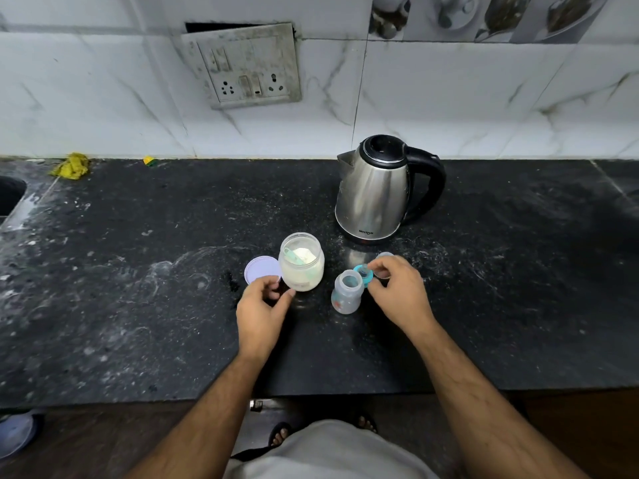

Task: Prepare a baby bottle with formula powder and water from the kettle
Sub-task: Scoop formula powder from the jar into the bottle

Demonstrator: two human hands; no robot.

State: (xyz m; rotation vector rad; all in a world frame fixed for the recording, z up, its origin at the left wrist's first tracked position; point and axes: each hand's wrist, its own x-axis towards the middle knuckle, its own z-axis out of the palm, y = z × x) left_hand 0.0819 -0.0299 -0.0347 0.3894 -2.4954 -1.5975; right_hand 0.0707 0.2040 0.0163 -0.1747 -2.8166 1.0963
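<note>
A small clear baby bottle (346, 292) stands open on the black counter (138, 305). My right hand (397, 292) holds its teal nipple ring (362, 273) just right of the bottle's mouth. A clear cap (384, 256) lies behind that hand. Left of the bottle stands an open jar of white formula powder (301, 266) with a pale green scoop inside. The jar's lilac lid (261, 269) lies flat to its left. My left hand (262, 309) hovers in front of the jar and lid, fingers curled and apart, holding nothing. A steel kettle (375, 191) with a black handle stands behind.
A sink edge (12, 195) is at the far left. A yellow cloth (71, 165) and a small yellow-green scrap (150, 161) lie against the tiled wall. A switch and socket plate (247, 67) is on the wall. The counter's front edge (311, 394) runs near my body.
</note>
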